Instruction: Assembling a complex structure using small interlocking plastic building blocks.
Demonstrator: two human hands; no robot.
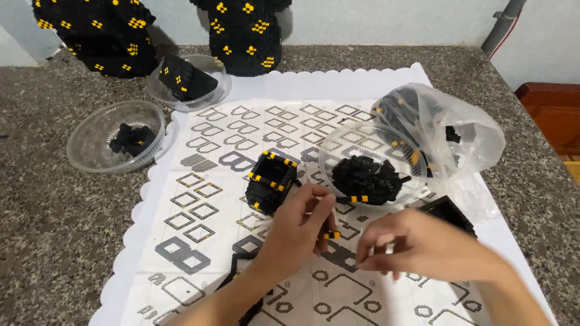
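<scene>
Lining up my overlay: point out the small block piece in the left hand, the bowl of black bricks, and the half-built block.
small block piece [330,235], head view, yellow tip.
bowl of black bricks [329,148], head view, clear rim.
half-built block [270,181], head view, black side.

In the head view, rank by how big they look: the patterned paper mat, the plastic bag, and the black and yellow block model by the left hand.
1. Paper mat
2. Plastic bag
3. Block model, beside the left hand

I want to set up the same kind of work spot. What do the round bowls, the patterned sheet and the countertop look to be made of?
The bowls look like thin clear plastic: see-through and glossy, with rolled rims. The sheet looks like white paper or thin plastic film, matte, with a scalloped edge; I cannot tell which. The countertop looks like speckled grey-brown granite or an imitation of it.
</scene>
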